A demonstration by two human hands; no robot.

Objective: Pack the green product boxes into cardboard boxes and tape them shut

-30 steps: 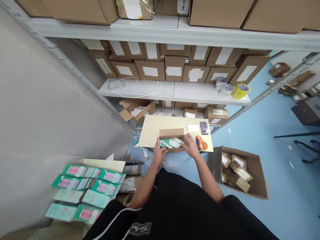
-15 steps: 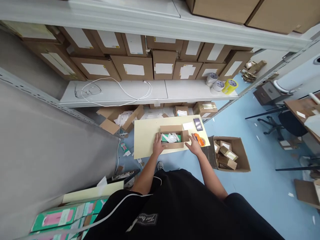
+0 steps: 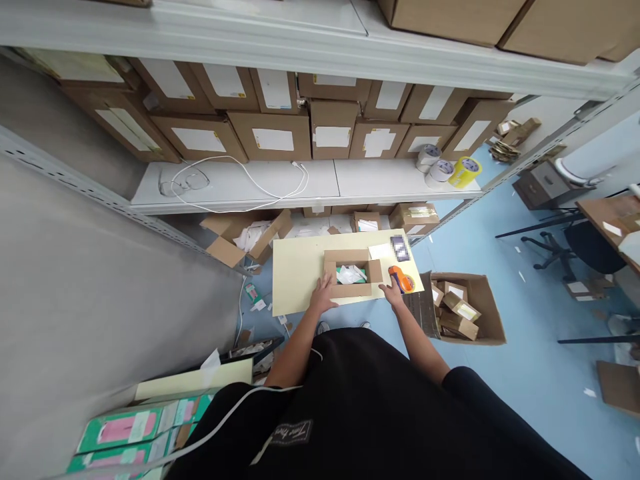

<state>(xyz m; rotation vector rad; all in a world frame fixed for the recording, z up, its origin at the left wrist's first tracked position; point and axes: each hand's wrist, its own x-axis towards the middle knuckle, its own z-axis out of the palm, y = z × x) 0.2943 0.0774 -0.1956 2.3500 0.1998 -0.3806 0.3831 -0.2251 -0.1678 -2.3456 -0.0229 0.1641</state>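
Free tabletop (image 3: 297,270) left of carton (image 3: 351,291); obstacle right: tape dispenser (image 3: 401,278).

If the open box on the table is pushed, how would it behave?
The open box would probably slide rather than tip, since it sits low and flat on the table. Its spread flaps may bend, looking like thin cardboard.

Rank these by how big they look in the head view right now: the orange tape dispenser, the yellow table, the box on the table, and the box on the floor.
Largest to smallest, as they look:
1. Yellow table
2. Floor box
3. Table box
4. Orange tape dispenser
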